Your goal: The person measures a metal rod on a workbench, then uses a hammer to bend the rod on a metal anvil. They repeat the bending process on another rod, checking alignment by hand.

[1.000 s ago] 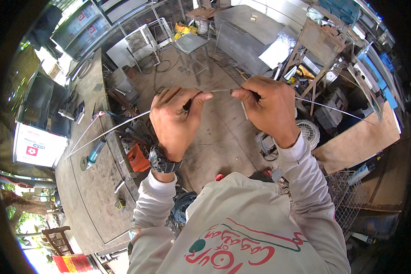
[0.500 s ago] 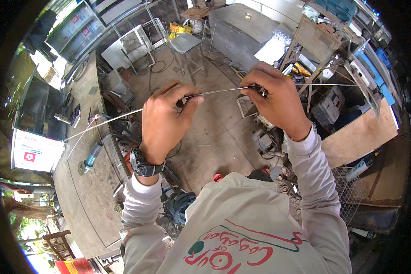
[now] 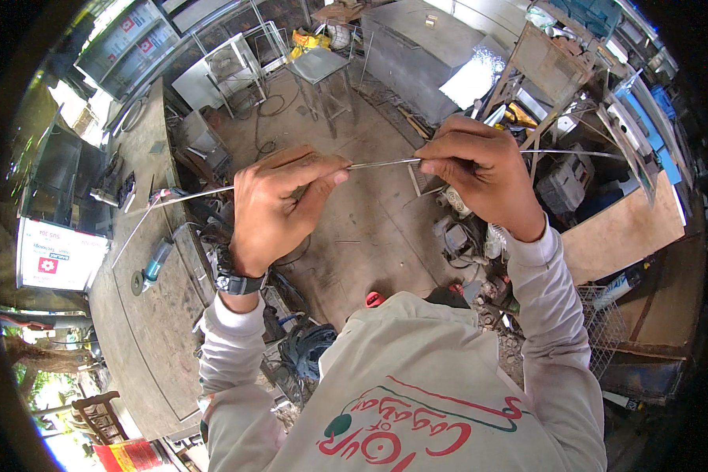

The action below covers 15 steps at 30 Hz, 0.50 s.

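Note:
A long thin metal rod (image 3: 383,164) runs crosswise in front of me, held up above the floor. My left hand (image 3: 279,206) pinches it between thumb and fingers, a dark watch (image 3: 238,283) on that wrist. A short way along to the right, my right hand (image 3: 480,169) grips the same rod with thumb and fingertips. The rod sticks out past both hands, its left part reaching over the workbench and its right part toward the cluttered shelving. Between the hands a short, nearly straight stretch shows.
On the left a long workbench (image 3: 145,377) carries an angle grinder (image 3: 151,267) with a teal body. A metal stool (image 3: 318,67) stands ahead, near a grey cabinet (image 3: 401,63). To the right are a plywood sheet (image 3: 621,228) and a wire basket (image 3: 602,326).
Both hands have shifted slightly: the left a little to the left, the right slightly right and down. The fingers are straighter along the rod, which stays held in both.

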Motion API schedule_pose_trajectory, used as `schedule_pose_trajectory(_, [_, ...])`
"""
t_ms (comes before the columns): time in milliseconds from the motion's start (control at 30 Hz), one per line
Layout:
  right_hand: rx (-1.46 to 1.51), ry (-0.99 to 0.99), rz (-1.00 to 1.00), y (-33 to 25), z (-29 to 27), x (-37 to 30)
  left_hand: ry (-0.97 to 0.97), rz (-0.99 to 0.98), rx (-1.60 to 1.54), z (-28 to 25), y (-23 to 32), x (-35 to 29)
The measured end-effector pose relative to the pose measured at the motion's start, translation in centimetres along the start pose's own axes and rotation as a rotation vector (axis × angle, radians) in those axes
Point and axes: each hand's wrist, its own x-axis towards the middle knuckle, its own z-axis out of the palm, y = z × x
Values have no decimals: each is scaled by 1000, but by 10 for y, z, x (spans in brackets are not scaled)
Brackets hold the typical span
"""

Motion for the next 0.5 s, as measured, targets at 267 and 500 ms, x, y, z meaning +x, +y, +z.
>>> schedule_pose_trajectory(267, [-141,124,144,9,23,-2,141,-29,111,20,-4,2])
schedule_pose_trajectory(500, [-16,2,176,9,23,-10,69,-24,70,17,-14,-16])
